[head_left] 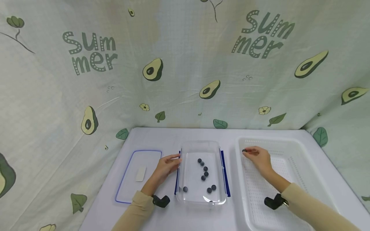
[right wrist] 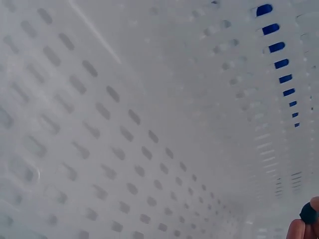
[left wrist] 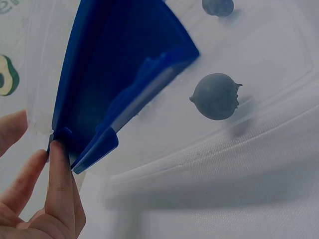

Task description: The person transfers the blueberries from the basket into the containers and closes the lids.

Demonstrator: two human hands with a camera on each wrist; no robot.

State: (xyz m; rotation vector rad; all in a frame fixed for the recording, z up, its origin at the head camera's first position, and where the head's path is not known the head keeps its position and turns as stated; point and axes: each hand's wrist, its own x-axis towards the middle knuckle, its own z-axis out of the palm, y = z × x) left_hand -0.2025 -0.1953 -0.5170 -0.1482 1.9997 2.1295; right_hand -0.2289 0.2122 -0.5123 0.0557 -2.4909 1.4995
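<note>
My right hand (head_left: 259, 159) pinches a blueberry (right wrist: 308, 213) between thumb and fingers, above the left side of a white perforated basket (head_left: 242, 192). In the middle of the table stands a clear plastic container (head_left: 188, 199) with blue side latches. Several dark blueberries lie spread over its floor, one blueberry (head_left: 185, 189) near the front left corner. With fairly straight fingers, my left hand (head_left: 166, 166) touches the container's left side. Its fingertips meet the blue latch (left wrist: 114, 64) hanging there, as the left wrist view shows.
Left of the container a clear lid (head_left: 127, 176) with a blue rim lies flat, a small pale rectangle (head_left: 141, 173) on it. White cloth covers the table (head_left: 173, 134). A patterned curtain (head_left: 179, 48) hangs behind and at both sides.
</note>
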